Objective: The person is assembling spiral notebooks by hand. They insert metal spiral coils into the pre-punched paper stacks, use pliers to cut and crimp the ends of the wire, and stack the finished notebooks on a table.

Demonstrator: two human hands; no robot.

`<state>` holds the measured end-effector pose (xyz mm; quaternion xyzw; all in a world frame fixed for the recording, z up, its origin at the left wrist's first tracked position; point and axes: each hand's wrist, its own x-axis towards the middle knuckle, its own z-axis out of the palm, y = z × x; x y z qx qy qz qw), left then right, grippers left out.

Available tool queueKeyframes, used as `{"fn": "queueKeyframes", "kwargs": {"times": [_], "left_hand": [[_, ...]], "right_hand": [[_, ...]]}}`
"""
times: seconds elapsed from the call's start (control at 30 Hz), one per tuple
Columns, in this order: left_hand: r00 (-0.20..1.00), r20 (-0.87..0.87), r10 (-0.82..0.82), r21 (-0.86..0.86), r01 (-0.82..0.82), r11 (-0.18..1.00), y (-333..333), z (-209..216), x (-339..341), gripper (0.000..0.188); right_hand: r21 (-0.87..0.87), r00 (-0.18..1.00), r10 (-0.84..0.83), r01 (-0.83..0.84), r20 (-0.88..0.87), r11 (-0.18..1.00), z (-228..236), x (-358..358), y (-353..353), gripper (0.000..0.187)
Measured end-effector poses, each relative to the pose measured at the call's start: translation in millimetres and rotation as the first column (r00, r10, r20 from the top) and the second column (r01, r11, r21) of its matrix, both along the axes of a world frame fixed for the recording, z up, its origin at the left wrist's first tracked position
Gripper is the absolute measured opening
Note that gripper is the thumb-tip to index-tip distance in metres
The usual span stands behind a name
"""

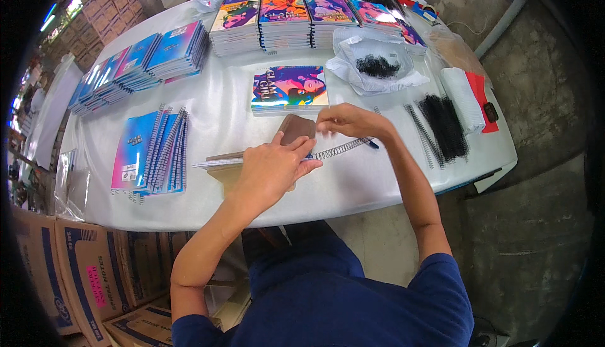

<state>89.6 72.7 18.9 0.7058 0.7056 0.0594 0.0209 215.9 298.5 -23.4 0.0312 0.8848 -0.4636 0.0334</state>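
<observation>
My left hand [274, 165] presses on a notebook [217, 162] seen edge-on, thumb on its near side and fingers on its far side. Most of that notebook is hidden under the hand. A wire spiral coil [340, 151] stretches rightward from beside my left fingertips, with a small dark blue piece [373, 145] at its far end. Just above the coil, my right hand [346, 120] has its fingers curled together; what they hold, if anything, is hidden. A brown block [297, 129] stands beyond my left fingers.
Colorful-covered notebooks [290, 87] lie ahead, with taller stacks [285, 28] behind. Coil-bound blue-pink notebooks [135, 148] sit left, below more stacks [176, 47]. Black coils [444, 126] lie right; white wrapping [353, 47] holds more. Cardboard boxes [82, 271] stand lower left.
</observation>
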Motion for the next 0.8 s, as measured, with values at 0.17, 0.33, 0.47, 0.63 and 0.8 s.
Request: {"fn": "queueKeyframes", "kwargs": {"times": [0.17,0.33,0.47,0.63,0.8], "left_hand": [[1.0,-0.022,-0.016,0.262,0.022,0.965,1,-16,6,0.066],[0.991,-0.032,0.132,0.431,-0.106,0.896,-9,-21,-5,0.08],[0.965,0.141,0.219,0.455,-0.26,0.852,-9,-13,-12,0.091],[0.964,0.161,0.213,0.488,-0.265,0.832,-5,-21,-14,0.095],[0.955,0.168,0.246,0.471,-0.297,0.83,-5,-19,-18,0.098]], "right_hand": [[0.415,0.923,0.141,0.023,-0.358,0.909,-76,-41,-4,0.042],[-0.083,0.973,-0.019,0.0,-0.231,0.997,-3,-16,2,0.033],[-0.178,0.979,0.12,-0.15,-0.166,0.973,27,-5,-8,0.03],[-0.302,0.988,0.012,-0.06,-0.156,0.952,31,-7,-7,0.036],[-0.372,0.989,-0.058,0.003,-0.137,0.928,9,-8,-4,0.041]]}}
